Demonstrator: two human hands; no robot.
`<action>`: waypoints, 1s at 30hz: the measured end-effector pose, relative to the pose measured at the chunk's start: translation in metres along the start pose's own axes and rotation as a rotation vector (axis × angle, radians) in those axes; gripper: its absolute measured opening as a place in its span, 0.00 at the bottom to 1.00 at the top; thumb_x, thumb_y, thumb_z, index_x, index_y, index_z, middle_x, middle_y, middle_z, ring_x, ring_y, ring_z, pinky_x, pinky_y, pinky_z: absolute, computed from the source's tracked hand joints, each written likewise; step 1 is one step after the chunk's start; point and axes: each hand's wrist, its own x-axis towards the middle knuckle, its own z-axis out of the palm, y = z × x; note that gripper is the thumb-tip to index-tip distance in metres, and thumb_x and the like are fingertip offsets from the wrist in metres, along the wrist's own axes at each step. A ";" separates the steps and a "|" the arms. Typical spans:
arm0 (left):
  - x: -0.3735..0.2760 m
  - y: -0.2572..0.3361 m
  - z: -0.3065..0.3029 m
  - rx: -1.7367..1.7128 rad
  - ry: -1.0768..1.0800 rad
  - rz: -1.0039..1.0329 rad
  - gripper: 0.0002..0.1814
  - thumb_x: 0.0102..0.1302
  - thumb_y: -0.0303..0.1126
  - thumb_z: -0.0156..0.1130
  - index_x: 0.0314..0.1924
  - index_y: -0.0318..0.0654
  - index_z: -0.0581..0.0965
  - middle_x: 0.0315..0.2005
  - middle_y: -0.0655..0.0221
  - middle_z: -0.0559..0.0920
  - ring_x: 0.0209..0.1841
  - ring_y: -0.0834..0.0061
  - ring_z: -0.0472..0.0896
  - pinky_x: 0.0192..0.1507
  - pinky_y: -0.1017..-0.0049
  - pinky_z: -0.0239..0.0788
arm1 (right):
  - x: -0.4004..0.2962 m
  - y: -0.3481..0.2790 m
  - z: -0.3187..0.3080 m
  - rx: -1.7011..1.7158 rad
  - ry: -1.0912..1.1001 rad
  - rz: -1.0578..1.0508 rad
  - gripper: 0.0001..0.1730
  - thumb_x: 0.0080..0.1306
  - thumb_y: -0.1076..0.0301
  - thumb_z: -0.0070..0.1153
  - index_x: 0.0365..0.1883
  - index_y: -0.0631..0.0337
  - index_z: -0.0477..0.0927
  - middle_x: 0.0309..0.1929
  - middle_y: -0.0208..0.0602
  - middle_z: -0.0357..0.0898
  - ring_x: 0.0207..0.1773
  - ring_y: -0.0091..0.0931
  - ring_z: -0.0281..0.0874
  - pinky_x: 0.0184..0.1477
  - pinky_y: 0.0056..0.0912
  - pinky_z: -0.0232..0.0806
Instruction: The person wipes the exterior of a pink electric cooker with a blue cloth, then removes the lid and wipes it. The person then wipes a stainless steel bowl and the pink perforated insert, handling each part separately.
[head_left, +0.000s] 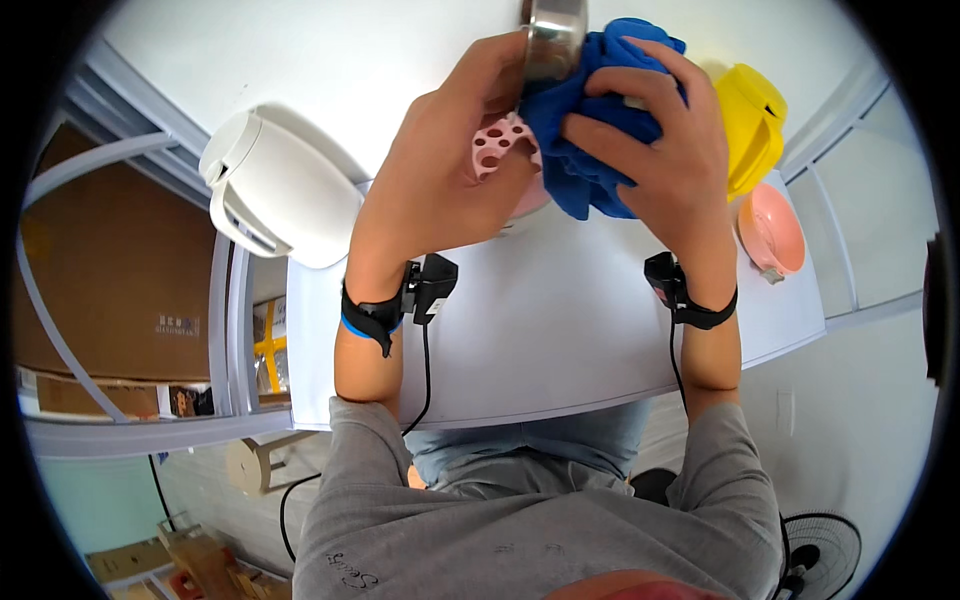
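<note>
My left hand (442, 157) grips a shiny stainless steel vessel (556, 45) near the top of the view; only part of its round wall shows. Bunched in my right hand (660, 142) is a blue cloth (600, 142), pressed against the vessel's side. Between my left thumb and fingers a pink perforated piece (499, 142) appears, with a pale pink round part below it. My hand hides most of this pink thing, so I cannot tell whether I hold it or it stands on the white table (540, 322).
A white lidded pitcher (292, 195) is at the left, a yellow pitcher (750, 127) at the right. Near the right edge sits a pink bowl (772, 229). Black cables (427, 375) run from both wrist devices. Left of the table is a large cardboard box (112, 262).
</note>
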 end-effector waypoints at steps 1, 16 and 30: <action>-0.002 -0.002 0.000 -0.051 0.002 -0.032 0.33 0.70 0.22 0.62 0.75 0.36 0.68 0.52 0.51 0.90 0.49 0.55 0.93 0.48 0.68 0.84 | 0.000 -0.001 0.002 0.019 -0.010 -0.002 0.25 0.41 0.75 0.74 0.40 0.39 0.94 0.56 0.24 0.84 0.70 0.47 0.77 0.62 0.49 0.76; 0.002 -0.004 0.012 -0.456 0.162 -0.182 0.09 0.89 0.26 0.47 0.63 0.32 0.65 0.47 0.66 0.78 0.47 0.83 0.75 0.52 0.78 0.72 | -0.010 0.018 0.014 0.104 -0.051 0.097 0.29 0.44 0.80 0.74 0.45 0.41 0.93 0.56 0.23 0.84 0.63 0.40 0.80 0.58 0.43 0.77; 0.000 0.012 -0.021 0.041 -0.041 -0.278 0.16 0.85 0.26 0.56 0.68 0.33 0.72 0.51 0.63 0.84 0.48 0.74 0.80 0.53 0.75 0.75 | -0.033 0.046 0.028 0.269 0.015 0.348 0.40 0.44 0.90 0.53 0.57 0.56 0.90 0.61 0.37 0.81 0.66 0.41 0.81 0.70 0.36 0.72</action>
